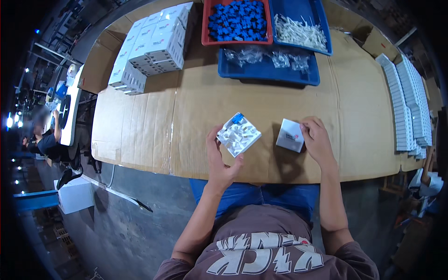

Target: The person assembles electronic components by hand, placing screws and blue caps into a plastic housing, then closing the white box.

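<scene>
My left hand (221, 163) grips a small square white box (256, 136) by its left and near sides, fingers wrapped round it. The box has no cover on it and is tilted so that its inside shows. White plastic pieces (238, 136) fill most of it, and a blue plastic piece (238, 118) lies in its far corner. To the right, my right hand (319, 143) pinches the right edge of a white square piece (288, 133) with small print on its face. Whether this is a lid or a whole box, I cannot tell.
Stacked white boxes (158, 44) stand at the back left. A red tray (204, 23) of blue parts and a blue tray (329, 35) of white parts are at the back, above another blue tray (266, 78) with clear bags. White stacks (406, 102) line the right edge. A person (49, 137) sits far left.
</scene>
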### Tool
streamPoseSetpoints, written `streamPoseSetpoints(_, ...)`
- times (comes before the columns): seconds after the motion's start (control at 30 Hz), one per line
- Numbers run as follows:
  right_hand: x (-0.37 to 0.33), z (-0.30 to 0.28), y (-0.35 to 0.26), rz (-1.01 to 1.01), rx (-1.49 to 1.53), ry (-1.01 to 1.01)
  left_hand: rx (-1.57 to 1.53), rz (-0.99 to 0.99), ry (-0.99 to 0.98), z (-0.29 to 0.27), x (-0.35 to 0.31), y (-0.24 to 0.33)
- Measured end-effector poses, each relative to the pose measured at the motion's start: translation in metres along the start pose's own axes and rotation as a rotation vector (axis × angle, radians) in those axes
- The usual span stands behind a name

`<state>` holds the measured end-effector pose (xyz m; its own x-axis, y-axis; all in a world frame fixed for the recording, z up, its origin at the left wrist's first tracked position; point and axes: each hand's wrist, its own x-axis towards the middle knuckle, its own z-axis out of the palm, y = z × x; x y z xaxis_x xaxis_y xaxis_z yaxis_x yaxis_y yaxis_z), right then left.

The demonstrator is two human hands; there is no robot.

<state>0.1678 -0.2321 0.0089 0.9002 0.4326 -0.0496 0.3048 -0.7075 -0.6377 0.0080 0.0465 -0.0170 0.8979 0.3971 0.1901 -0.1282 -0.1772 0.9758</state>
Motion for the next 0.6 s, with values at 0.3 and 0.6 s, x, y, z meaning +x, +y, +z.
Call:
streamPoseSetpoints(0.3,-0.025,0.018,-0.016,-0.262,-0.142,0.003,-0.71,-0.203,0.021,0.007,-0.005,0.061)
streamPoseSetpoints(0.6,-0.036,-0.006,-0.094,-0.134,1.002,-0.042,-1.293,-0.44,0.016,0.006,-0.013,0.101)
